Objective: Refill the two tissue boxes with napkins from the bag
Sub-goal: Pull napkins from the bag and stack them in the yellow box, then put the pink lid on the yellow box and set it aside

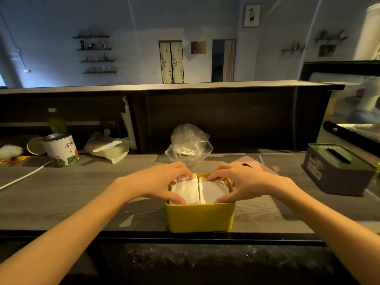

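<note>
A yellow tissue box (200,218) with no lid stands at the counter's front edge, holding two side-by-side stacks of white napkins (198,191). My left hand (162,182) grips the left stack, fingers at its far edge and thumb at its near edge. My right hand (239,182) holds the right stack the same way. A clear plastic bag (188,146) with some napkins inside sits just behind the box. A grey tissue box (337,168) with a green slotted lid stands at the right.
A pink lid-like piece (257,164) lies behind my right hand. At the left are a printed tin can (61,150), a pale pouch (109,148) and a white cable (24,174). A raised dark shelf (164,87) backs the wooden counter (82,192).
</note>
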`<state>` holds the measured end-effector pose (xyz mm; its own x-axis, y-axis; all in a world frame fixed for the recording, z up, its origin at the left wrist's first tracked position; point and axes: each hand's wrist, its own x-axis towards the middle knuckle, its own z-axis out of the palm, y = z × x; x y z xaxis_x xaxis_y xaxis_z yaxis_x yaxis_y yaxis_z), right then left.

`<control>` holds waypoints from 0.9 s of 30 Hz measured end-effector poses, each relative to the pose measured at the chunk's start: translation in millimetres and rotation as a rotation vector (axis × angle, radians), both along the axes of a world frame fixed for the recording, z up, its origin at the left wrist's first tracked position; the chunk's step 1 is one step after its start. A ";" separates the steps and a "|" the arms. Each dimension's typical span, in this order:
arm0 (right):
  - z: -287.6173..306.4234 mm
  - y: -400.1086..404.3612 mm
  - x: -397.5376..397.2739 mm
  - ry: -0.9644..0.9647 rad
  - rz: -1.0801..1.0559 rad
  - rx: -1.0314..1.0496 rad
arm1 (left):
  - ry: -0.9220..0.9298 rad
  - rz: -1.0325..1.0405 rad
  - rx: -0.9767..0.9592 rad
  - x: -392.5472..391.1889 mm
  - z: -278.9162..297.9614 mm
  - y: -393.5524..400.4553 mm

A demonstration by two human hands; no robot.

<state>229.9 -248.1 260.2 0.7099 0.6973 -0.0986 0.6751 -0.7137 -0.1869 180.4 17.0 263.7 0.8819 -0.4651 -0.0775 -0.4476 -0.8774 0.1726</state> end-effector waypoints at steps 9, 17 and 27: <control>8.6 -24.6 8.4 0.009 -0.163 0.422 | 0.015 -0.006 -0.096 -2.2 15.2 3.9; -65.9 -63.1 61.9 -0.012 -0.652 0.258 | -0.111 0.093 -0.269 -8.3 15.2 11.0; -78.9 -61.2 79.2 -0.028 -0.698 0.260 | -0.157 0.191 -0.314 -8.5 9.2 17.1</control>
<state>309.1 -309.3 181.3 0.9962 0.0813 0.0324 0.0875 -0.9134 -0.3975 171.9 34.0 272.9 0.9447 -0.2708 0.1849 -0.3233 -0.8629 0.3883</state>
